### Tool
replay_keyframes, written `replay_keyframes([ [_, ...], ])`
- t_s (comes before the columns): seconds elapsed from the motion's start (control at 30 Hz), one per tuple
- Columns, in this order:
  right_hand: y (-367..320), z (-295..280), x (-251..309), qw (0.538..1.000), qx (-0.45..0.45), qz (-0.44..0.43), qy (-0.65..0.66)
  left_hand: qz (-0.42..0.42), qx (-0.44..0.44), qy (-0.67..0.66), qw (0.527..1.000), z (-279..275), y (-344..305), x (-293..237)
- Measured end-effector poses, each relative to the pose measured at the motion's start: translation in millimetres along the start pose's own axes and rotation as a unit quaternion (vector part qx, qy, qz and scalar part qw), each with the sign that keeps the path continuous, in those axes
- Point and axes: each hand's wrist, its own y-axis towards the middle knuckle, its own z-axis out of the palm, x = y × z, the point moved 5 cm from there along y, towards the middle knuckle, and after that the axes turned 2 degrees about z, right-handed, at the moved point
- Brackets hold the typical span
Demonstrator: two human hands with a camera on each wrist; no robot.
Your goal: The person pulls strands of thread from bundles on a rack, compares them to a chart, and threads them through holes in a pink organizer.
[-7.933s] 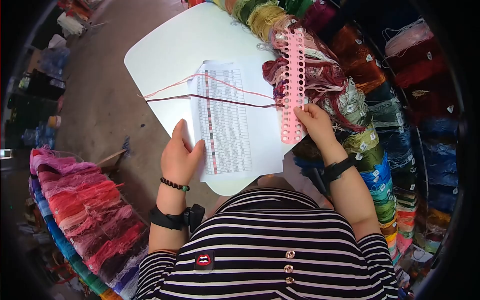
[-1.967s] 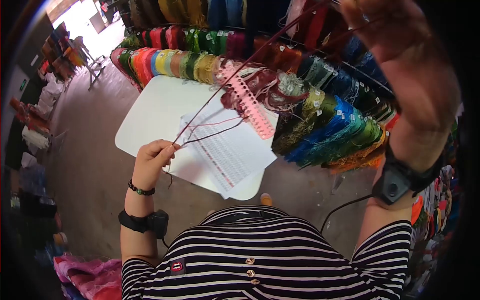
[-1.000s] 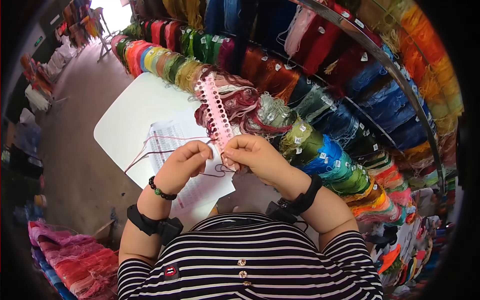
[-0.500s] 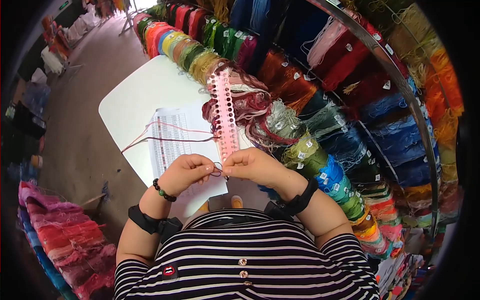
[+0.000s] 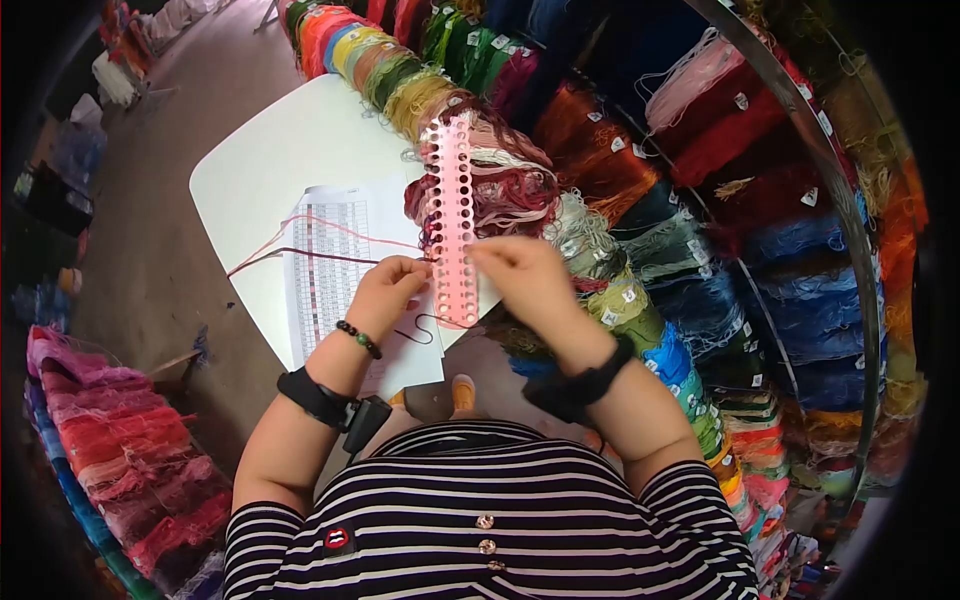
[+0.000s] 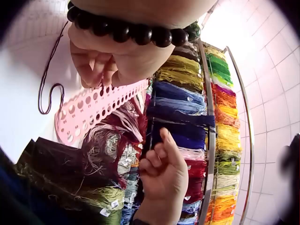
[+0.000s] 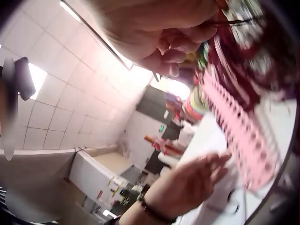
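Note:
A pink thread organizer board (image 5: 455,210) with rows of holes lies on the white table (image 5: 280,130), maroon, pink and white skeins bunched beside it. At its left edge my left hand (image 5: 390,288) pinches dark embroidery thread (image 6: 61,35) by a hole. A loose bend of this thread trails over the paper below the hand. My right hand (image 5: 525,275), fingers curled, is at the board's right edge; dark thread (image 7: 236,21) runs from its fingertips in the right wrist view. Pink thread (image 5: 365,233) and maroon thread (image 5: 325,256) stretch left from the board across the paper.
Printed chart sheets (image 5: 330,210) lie under the threads. Rails of labelled, coloured skeins (image 5: 690,250) curve round the table's back and right. Pink and red skeins (image 5: 120,440) hang at lower left. A metal rail (image 5: 830,170) arcs at the right.
Both hands came together below the board with a small thread loop between them, then parted and moved up to its edges. Earlier the right hand was raised high, drawing a long dark thread.

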Motion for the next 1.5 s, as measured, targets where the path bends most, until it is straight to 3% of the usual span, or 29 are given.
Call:
replay_keyframes([
  [0.17, 12.6, 51.6, -58.9, 0.993, 0.062, 0.095, 0.022, 0.030, -0.030, -0.049, 0.998, 6.5, 12.3, 0.1],
  [0.53, 17.3, 52.4, -59.4, 0.982, 0.067, 0.163, 0.062, 0.136, 0.007, -0.030, 0.990, 11.8, 24.2, -1.2],
  [0.67, 23.8, 50.1, -59.2, 0.993, -0.006, 0.029, -0.114, 0.148, -0.011, -0.047, 0.988, 15.9, 25.6, -4.4],
  [0.77, 22.3, 50.5, -52.5, 0.995, 0.006, 0.042, -0.095, 0.146, -0.032, 0.047, 0.988, 10.8, 29.7, -5.5],
  [0.97, 20.8, 49.8, -57.2, 0.999, -0.003, 0.050, 0.020, 0.177, -0.066, 0.024, 0.982, 1.0, 27.0, -5.5],
  [1.0, 21.2, 53.2, -67.1, 0.998, -0.014, 0.045, 0.042, 0.184, -0.076, 0.080, 0.977, -12.7, 24.9, -0.4],
  [1.1, 22.0, 62.2, -82.8, 0.990, 0.016, 0.081, 0.117, 0.160, -0.052, -0.011, 0.986, -10.7, -1.5, -24.9],
  [1.17, 17.9, 52.7, -64.2, 0.980, 0.041, 0.144, 0.130, 0.064, -0.042, -0.114, 0.991, -3.4, -6.2, -29.3],
  [1.23, 19.1, 55.5, -72.5, 0.981, 0.056, 0.139, 0.124, 0.090, 0.010, -0.220, 0.971, 2.7, 1.5, -24.6],
  [1.27, 20.3, 59.4, -83.2, 0.983, 0.049, 0.118, 0.130, 0.084, 0.008, -0.217, 0.973, 3.3, 3.5, -23.6],
  [1.37, 20.0, 51.3, -69.2, 0.975, 0.078, 0.170, 0.120, 0.071, 0.020, -0.216, 0.974, 4.8, 4.8, -19.3],
  [1.5, 21.1, 52.4, -70.7, 0.978, 0.074, 0.157, 0.112, 0.115, 0.019, -0.233, 0.966, 9.7, 4.4, -22.6],
])
